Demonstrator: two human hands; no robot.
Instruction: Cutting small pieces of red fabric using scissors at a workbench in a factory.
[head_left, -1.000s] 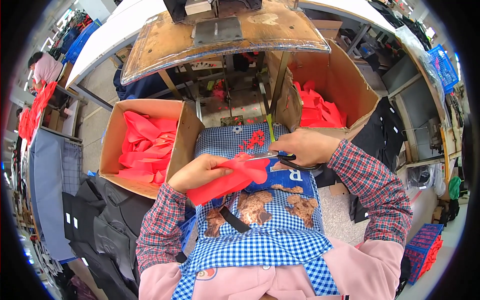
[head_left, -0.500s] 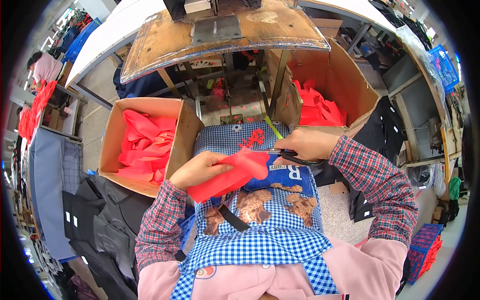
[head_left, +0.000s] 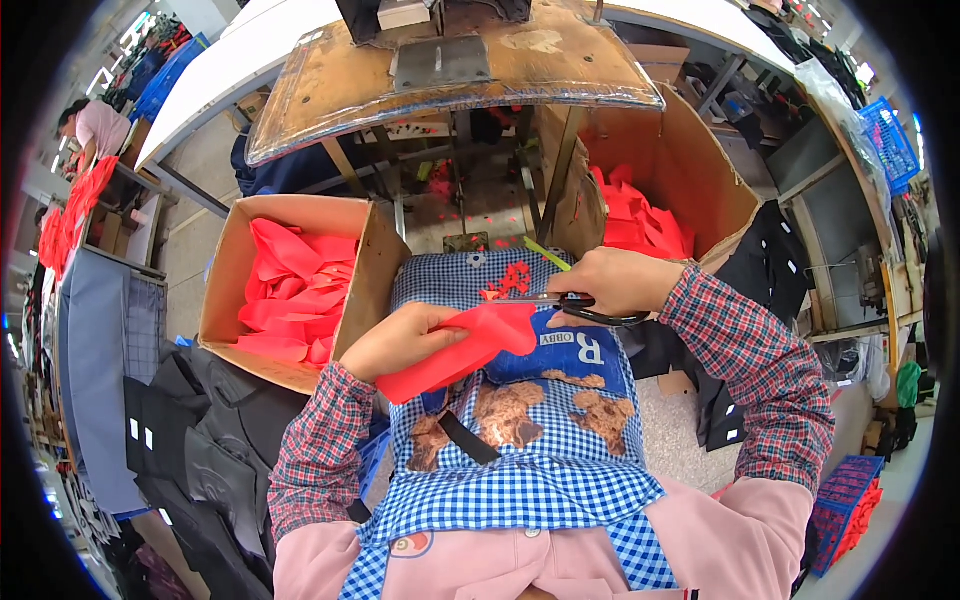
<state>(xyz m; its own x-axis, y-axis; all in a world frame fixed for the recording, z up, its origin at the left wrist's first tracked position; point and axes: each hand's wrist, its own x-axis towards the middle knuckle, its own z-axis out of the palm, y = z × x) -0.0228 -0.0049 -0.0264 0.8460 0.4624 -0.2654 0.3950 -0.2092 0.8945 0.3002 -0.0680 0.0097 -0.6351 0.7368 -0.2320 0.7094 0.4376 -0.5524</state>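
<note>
My left hand (head_left: 405, 340) pinches a piece of red fabric (head_left: 465, 350) between thumb and fingers, above my lap. A pair of scissors (head_left: 585, 308) with black handles is gripped in my right hand (head_left: 620, 285). Its blades lie along the far edge of the fabric; whether they are parted I cannot tell. Small red scraps (head_left: 510, 282) rest on the blue-and-white checked apron (head_left: 520, 495) over my knees, just beyond the blades. A yellow-green strip (head_left: 547, 255) shows behind my right hand.
At the left stands a cardboard box (head_left: 380, 255) of red pieces; another cardboard box (head_left: 705, 150) with red pieces is at the right. A worn wooden tabletop (head_left: 340, 90) spans the front. Dark garments (head_left: 215, 440) are heaped at lower left. A person (head_left: 100, 130) is at far left.
The view has shifted slightly. Both hands keep nearly the same places, with the fabric and scissors still held. The person at far left has bent or turned a little.
</note>
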